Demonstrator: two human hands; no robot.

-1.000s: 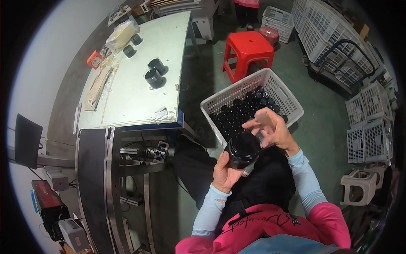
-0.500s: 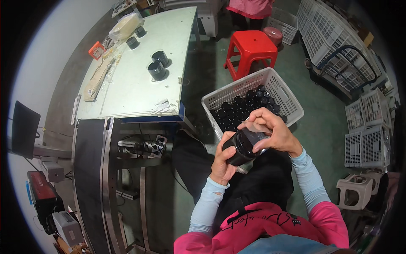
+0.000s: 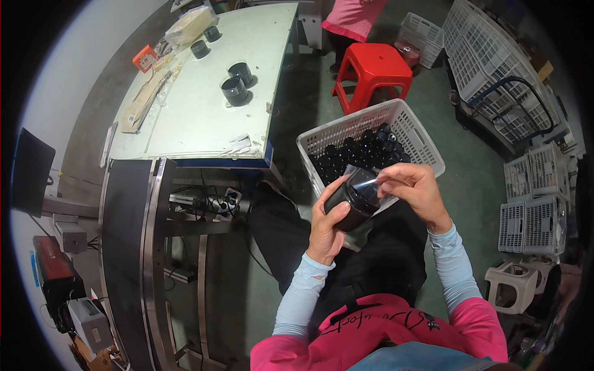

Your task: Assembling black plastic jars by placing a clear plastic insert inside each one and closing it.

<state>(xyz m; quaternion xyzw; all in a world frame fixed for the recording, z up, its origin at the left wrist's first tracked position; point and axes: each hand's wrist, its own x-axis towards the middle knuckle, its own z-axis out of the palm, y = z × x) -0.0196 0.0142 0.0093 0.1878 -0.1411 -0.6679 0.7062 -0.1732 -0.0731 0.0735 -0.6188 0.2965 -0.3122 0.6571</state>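
A black cylindrical jar (image 3: 354, 213) is held above my lap, tilted, with my left hand (image 3: 326, 224) wrapped round its side, thumb on the near face. Over its upper end lies shiny clear film (image 3: 364, 182). My right hand (image 3: 413, 190) is closed in a pinch at the film's right edge, beside the jar's top. Just beyond both hands stands a white slotted crate (image 3: 427, 143), holding several small black round pieces (image 3: 356, 149). My fingers partly cover the jar.
To the left is a pale table (image 3: 192, 127) bearing black jars (image 3: 234, 91) and a plastic bag. A black conveyor belt (image 3: 127, 229) runs nearer me. Ahead stand a red stool (image 3: 380, 67) and a person in pink (image 3: 351, 18). Crates and a cart (image 3: 513, 108) line the right.
My right hand has shifted from gripping the jar's top to pinching the film at its right edge. My left hand keeps hold of the jar. The view has shifted slightly.
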